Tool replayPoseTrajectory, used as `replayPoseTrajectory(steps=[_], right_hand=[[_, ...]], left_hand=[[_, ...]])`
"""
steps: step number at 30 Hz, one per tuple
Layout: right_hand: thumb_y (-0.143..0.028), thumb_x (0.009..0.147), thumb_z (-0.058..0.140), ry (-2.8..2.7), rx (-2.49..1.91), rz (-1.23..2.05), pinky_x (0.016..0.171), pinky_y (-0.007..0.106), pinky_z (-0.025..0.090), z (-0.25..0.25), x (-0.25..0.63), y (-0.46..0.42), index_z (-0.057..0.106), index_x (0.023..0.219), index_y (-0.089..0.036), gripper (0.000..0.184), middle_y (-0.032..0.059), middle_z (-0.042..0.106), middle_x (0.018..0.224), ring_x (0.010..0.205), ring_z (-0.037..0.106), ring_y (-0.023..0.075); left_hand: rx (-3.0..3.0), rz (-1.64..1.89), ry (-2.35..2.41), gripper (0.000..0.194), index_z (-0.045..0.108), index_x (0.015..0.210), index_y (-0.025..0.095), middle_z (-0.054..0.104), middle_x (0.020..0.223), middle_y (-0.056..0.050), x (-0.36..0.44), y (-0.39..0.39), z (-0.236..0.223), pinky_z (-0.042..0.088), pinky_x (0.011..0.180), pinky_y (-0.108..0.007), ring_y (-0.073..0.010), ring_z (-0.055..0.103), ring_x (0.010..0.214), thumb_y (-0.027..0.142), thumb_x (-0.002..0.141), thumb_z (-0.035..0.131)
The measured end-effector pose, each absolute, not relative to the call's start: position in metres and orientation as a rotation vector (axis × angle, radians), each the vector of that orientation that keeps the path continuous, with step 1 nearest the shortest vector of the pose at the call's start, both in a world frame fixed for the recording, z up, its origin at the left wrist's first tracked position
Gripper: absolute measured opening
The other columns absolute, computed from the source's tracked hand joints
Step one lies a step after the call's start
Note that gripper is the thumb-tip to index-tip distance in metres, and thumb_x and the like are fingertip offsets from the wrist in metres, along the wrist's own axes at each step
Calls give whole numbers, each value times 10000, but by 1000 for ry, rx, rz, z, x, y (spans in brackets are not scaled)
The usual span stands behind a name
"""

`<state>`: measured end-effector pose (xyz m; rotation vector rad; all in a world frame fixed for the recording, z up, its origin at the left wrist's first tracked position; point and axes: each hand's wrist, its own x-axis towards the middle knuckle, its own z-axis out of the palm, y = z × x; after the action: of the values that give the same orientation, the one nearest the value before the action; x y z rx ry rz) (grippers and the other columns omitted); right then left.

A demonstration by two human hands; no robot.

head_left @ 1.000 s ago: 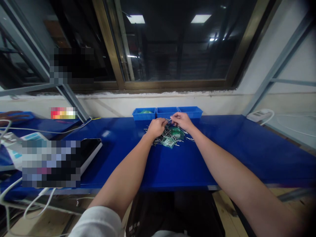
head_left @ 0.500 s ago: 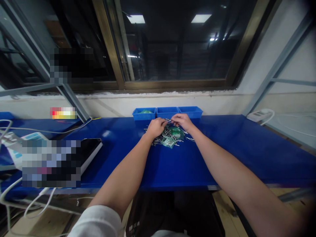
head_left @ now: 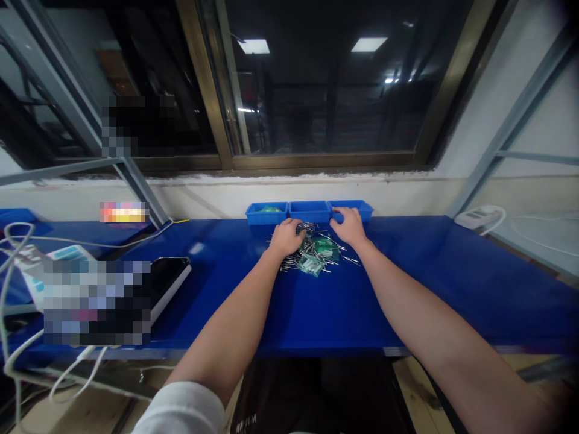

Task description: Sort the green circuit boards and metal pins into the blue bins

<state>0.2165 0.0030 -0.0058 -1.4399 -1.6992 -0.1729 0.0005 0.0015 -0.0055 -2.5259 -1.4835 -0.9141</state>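
A pile of small green circuit boards and thin metal pins (head_left: 316, 253) lies on the blue bench (head_left: 407, 283). My left hand (head_left: 288, 236) rests on the left side of the pile, fingers curled over some pins. My right hand (head_left: 348, 225) hovers at the pile's far right edge, just in front of the rightmost blue bin (head_left: 357, 208), with its fingers curled; what they pinch, if anything, is too small to make out. Three blue bins stand in a row behind the pile: the left one (head_left: 266, 212) holds something green, the middle one (head_left: 310, 210) is beside it.
A dark flat device (head_left: 167, 277) and a blurred object lie at the bench's left, with white cables (head_left: 27, 361) trailing off the edge. A white power strip (head_left: 479, 216) sits at the far right. A window fills the wall behind.
My right hand has left the top of the pile and moved right and back toward the rightmost bin. My left hand stays on the pile. The camera tilted slightly.
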Motion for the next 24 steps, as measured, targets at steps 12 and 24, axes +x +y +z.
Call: replayPoseTrajectory(steps=[12,24], right_hand=[[-375,674,605,-1596,-1785,-129,936,514,326,-9,224,8,512,1255,-193,617,139,351,1408,1201,345,366],[-329,637,659,-1822,-1808,202,710,334,462,-18,220,14,678,631,-176,154,119,668,691,775,628,242]], left_hand=[[-2573,-832,-1549,381,601,1093,185,614,1058,-79,2,-2,-3,433,883,-320,-220,572,1009,438,841,472],[-2604,-864,-1528,382,624,1050,195,622,1052,-84,3,-1,-6,429,893,-337,-221,578,998,469,852,447]])
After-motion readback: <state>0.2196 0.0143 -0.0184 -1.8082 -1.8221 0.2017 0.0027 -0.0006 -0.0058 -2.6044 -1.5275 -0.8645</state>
